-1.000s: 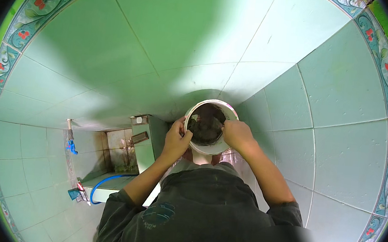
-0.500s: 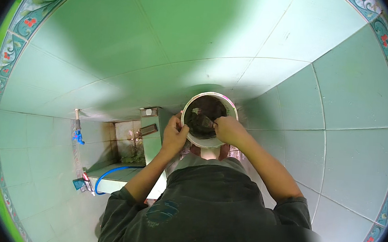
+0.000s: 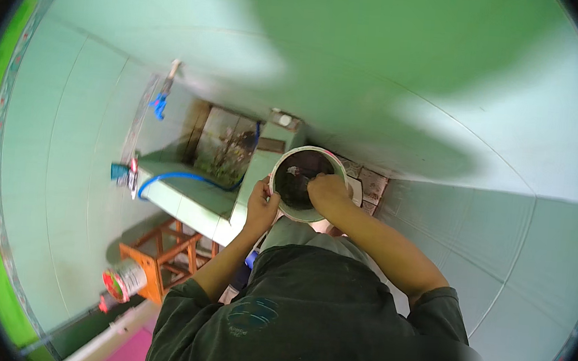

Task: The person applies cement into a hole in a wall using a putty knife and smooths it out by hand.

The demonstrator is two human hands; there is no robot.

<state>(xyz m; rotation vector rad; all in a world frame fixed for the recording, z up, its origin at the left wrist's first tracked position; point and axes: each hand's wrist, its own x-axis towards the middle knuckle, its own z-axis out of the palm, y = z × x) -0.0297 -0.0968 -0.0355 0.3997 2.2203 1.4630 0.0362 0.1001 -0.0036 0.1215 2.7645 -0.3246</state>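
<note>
Holding, left hand [image 3: 261, 203]: clamped on the near left side of the bucket's rim, thumb to the inner side, fingers outside.

Right hand [image 3: 327, 194]: passed over the bucket's right side, fingers lowered into the mouth; whether they were closed on anything could not be told, the fingertips being lost against the dark interior. The two hands stood apart, one at either side of the opening.

Bucket [image 3: 305, 214]: one, white, round, open at the top. It was in front of the person's body, near the middle of the view, between the hands. Inside lay a dark mass [image 3: 293, 193] with a few pale flecks toward the far left; its nature was unclear.

Clothing: one dark short-sleeved shirt [image 3: 320, 300], with a faded round print on the chest.

Fixtures, left: one tiled basin [image 3: 193, 215] with a pale green ledge; one blue tap [image 3: 159, 105] on the wall above; one blue hose [image 3: 189, 176], curved along the ledge and into the basin; one brown rectangular piece [image 3: 271, 144] and one small white round item [image 3: 285, 120] at the basin's end nearest the bucket.

Lower left: one orange-brown wooden stool [image 3: 153, 275]; one white-and-red tub [image 3: 129, 278] against its seat; one pink surface [image 3: 128, 353] beyond.

Surround: pale green wall tiles [image 3: 448, 242], shadowed in part.
</note>
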